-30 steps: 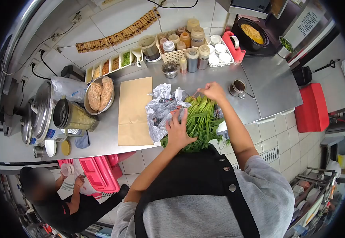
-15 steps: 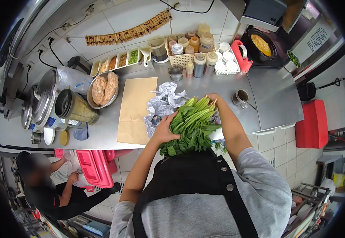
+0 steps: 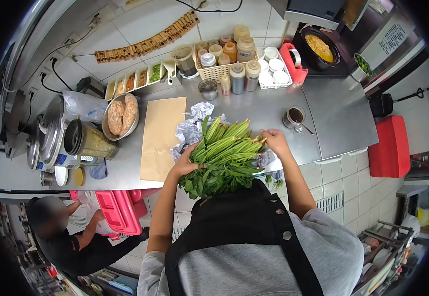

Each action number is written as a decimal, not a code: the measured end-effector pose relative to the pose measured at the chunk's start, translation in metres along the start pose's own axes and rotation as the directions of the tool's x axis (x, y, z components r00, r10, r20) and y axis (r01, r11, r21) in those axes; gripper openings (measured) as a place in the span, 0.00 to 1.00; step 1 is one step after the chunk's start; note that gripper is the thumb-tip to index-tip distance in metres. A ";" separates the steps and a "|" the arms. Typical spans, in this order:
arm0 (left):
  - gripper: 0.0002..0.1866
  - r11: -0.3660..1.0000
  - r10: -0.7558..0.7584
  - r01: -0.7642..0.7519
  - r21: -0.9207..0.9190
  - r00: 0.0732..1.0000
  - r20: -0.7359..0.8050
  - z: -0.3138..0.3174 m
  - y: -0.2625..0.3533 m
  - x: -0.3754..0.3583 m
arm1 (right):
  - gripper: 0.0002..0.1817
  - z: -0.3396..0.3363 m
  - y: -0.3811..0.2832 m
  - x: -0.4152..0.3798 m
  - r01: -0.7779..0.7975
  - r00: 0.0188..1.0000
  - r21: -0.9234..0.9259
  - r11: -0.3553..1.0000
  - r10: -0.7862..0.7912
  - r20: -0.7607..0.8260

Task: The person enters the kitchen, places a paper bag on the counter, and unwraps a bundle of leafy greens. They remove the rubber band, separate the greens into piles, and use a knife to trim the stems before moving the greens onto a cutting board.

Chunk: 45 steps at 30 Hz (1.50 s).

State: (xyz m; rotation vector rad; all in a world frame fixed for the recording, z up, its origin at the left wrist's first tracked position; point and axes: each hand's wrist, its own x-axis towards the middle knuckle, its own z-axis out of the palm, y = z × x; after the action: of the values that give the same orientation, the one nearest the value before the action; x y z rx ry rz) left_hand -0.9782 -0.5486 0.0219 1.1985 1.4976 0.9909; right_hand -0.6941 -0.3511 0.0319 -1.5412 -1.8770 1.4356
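A large bunch of spinach (image 3: 229,155) lies across both my hands at the counter's front edge, its stems up and to the right and its leaves toward my apron. My left hand (image 3: 186,164) is wrapped around the left side of the bunch, the thumb over the leaves. At the stem ends, my right hand (image 3: 275,142) pinches the pinkish root tips between thumb and fingers. Crumpled newspaper (image 3: 188,130) sits under and behind the greens. Left of it is a flat sheet of brown paper (image 3: 162,140).
Sauce bottles in a basket (image 3: 217,73) and white cups in a tray (image 3: 275,79) line the back. A glass cup of dark liquid (image 3: 293,117) stands right. A metal bowl (image 3: 134,123) holds ground meat. At lower left, a person (image 3: 71,241) works beside a pink bin (image 3: 118,212).
The stems have fanned out more, and the bunch has shifted left and slightly down. My right hand has come around to the stem ends, its fingers now in sight.
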 end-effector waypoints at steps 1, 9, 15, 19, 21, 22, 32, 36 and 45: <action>0.44 1.000 -0.004 0.004 0.003 1.000 0.008 0.001 -0.001 0.000 | 0.16 0.002 0.027 0.004 -0.007 1.000 0.006 1.000 0.007 -0.002; 0.50 0.956 0.085 -0.055 0.288 0.992 -0.092 0.004 0.024 -0.006 | 0.05 0.063 0.006 -0.043 -0.425 0.904 0.871 0.245 0.168 0.393; 0.36 0.556 0.193 -0.002 0.831 0.973 -0.127 0.051 0.101 -0.015 | 0.11 0.101 0.002 -0.011 -0.423 0.906 0.902 0.081 0.069 0.418; 0.45 0.539 0.128 0.258 0.802 0.916 -0.381 0.051 0.090 0.005 | 0.08 0.090 -0.015 -0.001 -0.459 0.883 0.859 0.227 0.016 0.468; 0.52 0.522 0.071 0.346 0.780 0.893 -0.444 0.040 0.079 0.008 | 0.07 0.101 0.002 0.022 -0.367 0.930 0.910 0.193 0.081 0.357; 0.54 0.599 0.114 0.277 0.751 0.899 -0.422 0.029 0.055 0.009 | 0.06 0.089 0.006 0.028 -0.344 0.936 0.837 0.425 0.081 0.344; 0.55 0.806 0.240 -0.014 0.592 0.921 -0.305 -0.030 -0.002 0.019 | 0.12 0.077 -0.005 0.099 -0.094 0.995 0.211 0.973 0.101 -0.024; 0.54 0.858 0.230 -0.045 0.511 0.925 -0.304 -0.039 -0.009 0.022 | 0.15 0.083 0.016 0.119 -0.147 0.949 -0.177 0.973 0.088 -0.302; 0.49 0.852 0.288 -0.087 0.516 0.901 -0.325 -0.066 -0.033 0.037 | 0.15 0.077 0.021 0.051 -0.100 0.995 0.082 0.992 0.100 0.009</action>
State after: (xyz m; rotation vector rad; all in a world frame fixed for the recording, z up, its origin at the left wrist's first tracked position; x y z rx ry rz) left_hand -1.0522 -0.5210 -0.0018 1.6021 2.0691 1.0609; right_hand -0.7591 -0.3460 -0.0365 -1.6141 -1.7419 1.5412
